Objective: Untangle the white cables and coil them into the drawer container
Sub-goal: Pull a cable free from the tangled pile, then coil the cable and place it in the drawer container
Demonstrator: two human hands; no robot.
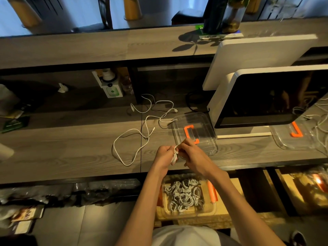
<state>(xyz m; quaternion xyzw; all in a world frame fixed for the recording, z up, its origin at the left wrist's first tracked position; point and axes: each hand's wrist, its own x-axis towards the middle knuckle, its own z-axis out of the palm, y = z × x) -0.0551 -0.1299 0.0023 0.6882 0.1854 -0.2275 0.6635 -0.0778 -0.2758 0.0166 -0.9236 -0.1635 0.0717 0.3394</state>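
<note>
Both hands meet over the desk's front edge: my left hand (164, 155) grips a small coiled cable bundle (174, 156), my right hand (190, 155) pinches its wrap at the top. Loose white cables (142, 128) sprawl on the wood desk (71, 148) to the left, still tangled w/ each other. Clear lid (204, 125) w/ orange handle lies just behind my hands, against the monitor (266, 96). Drawer container (184, 197) sits below the desk, under my arms, full of coiled cables. Second clear lid (291, 137) far right. Plant jar (232, 16) on the raised shelf behind. Dim room, tiled floor.
</note>
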